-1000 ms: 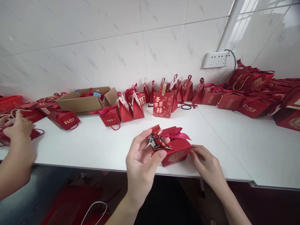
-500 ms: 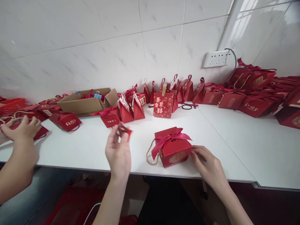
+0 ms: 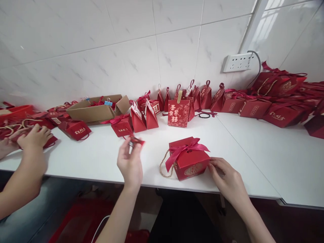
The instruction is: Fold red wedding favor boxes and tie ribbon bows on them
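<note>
A red gift box (image 3: 193, 165) with a pink ribbon bow (image 3: 187, 150) and a gold emblem stands near the front edge of the white table. From its left end hangs a loop of rope handle (image 3: 162, 168). At the right end, the fingers of my right hand (image 3: 225, 175) are closed against the box's edge; their tips are partly hidden. My left hand (image 3: 130, 162) is raised left of the box and pinches a small, shiny wrapped sweet (image 3: 136, 140) in red and dark colours. The sweet and the box are apart.
Peaked red boxes (image 3: 138, 118) and a square red box (image 3: 178, 113) stand toward the wall. A cardboard carton (image 3: 91, 113) sits back left; piled red boxes (image 3: 283, 111) are at right. A co-worker's hand (image 3: 35, 136) handles a red box at far left.
The whole scene has shifted slightly right in view. My left hand still holds the sweet up, its angle a little changed. My right hand stays at the box's right end.
</note>
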Action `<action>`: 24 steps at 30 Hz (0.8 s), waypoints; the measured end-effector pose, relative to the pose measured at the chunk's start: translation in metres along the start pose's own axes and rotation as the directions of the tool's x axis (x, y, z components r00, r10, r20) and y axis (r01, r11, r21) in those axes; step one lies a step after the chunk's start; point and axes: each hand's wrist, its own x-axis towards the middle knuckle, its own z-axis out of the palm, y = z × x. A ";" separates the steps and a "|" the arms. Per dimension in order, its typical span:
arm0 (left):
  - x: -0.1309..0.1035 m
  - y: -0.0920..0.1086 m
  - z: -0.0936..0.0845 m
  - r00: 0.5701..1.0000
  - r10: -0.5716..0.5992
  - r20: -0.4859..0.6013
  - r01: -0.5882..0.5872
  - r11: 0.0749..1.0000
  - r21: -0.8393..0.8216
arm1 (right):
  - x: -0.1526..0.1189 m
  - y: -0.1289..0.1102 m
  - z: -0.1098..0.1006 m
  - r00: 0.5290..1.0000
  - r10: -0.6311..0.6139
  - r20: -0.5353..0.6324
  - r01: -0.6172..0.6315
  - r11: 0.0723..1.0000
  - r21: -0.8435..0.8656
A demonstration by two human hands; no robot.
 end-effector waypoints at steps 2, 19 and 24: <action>0.000 0.002 -0.001 0.997 0.059 -0.050 -0.059 0.998 0.000 | 0.000 0.000 0.000 1.000 -0.001 -0.004 0.001 1.000 0.003; 0.105 0.025 -0.089 0.965 0.202 0.166 -0.261 0.774 0.577 | 0.000 0.000 0.000 1.000 -0.027 0.010 0.027 1.000 0.001; 0.157 0.022 -0.110 0.958 0.287 -0.008 -0.223 0.763 0.606 | 0.001 -0.001 0.000 1.000 -0.024 0.020 0.023 1.000 0.015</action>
